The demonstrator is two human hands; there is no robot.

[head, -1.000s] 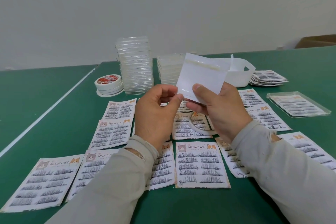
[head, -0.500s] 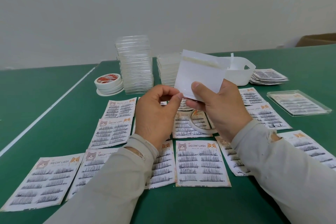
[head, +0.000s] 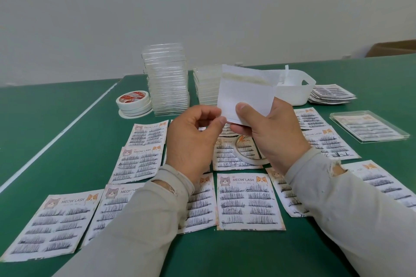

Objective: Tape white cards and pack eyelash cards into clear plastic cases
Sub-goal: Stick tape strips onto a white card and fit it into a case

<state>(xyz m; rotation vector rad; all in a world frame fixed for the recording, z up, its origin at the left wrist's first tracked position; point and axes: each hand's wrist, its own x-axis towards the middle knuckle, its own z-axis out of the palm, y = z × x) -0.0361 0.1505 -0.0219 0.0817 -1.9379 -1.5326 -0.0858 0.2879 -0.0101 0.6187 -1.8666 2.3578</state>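
Observation:
My right hand [head: 274,135] holds a white card [head: 246,94] upright by its lower edge, thumb on the front. A yellowish strip of tape [head: 245,77] runs across the card near its top. My left hand [head: 191,141] has curled fingers, and its thumb and forefinger pinch at the card's lower left corner. Several "MEOW LASH" eyelash cards [head: 248,202] lie flat on the green table below my hands. A tall stack of clear plastic cases [head: 166,81] stands behind, with a shorter stack [head: 206,84] beside it.
Stacked tape rolls [head: 133,102] sit left of the cases. A thin tape ring [head: 247,157] lies on the eyelash cards under my hands. At the back right are a white basket [head: 295,92] and a pile of eyelash cards [head: 331,94]. A closed case with a card [head: 369,127] lies at the right.
Both hands and the white card have drifted very slightly upward. The holds look the same.

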